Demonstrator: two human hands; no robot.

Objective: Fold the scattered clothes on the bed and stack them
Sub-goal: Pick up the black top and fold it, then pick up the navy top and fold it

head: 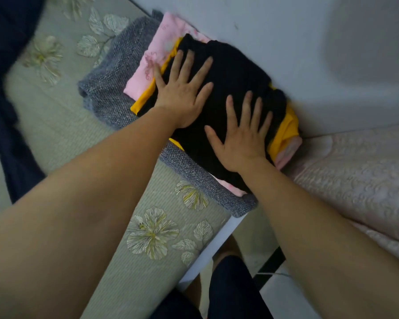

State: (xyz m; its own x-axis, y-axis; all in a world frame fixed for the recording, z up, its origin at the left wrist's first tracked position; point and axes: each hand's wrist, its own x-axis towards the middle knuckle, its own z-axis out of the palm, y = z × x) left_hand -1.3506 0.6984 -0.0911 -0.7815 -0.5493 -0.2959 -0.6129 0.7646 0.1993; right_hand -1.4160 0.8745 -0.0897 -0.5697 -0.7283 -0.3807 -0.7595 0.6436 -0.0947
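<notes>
- Stack (pixel 219 72) of folded clothes lies on the floral bed cover (pixel 78 139), at the bed's corner and close against the pale wall (pixel 286 31).
- From the bottom up the stack holds a grey knit (pixel 115 79), a pink garment (pixel 152 54), a yellow garment (pixel 286 132) and a black garment (pixel 237 65) on top.
- The grey knit is the widest layer; its edges stick out beyond the stack on the left and along the near side.
- The yellow garment shows as narrow strips at the left and right edges of the black one.
- The left hand (pixel 182 97) lies flat on the left part of the stack's top, palm down, fingers spread wide, its thumb reaching over the yellow and pink edges.
- The right hand (pixel 242 139) lies flat on the near right part of the top, palm down, fingers spread; it holds nothing.
- A dark navy cloth (pixel 7 65) lies loose and unfolded well to the left of the stack, on the same bed cover.
- A pale pink quilt (pixel 355 171) lies just right of the stack.
</notes>
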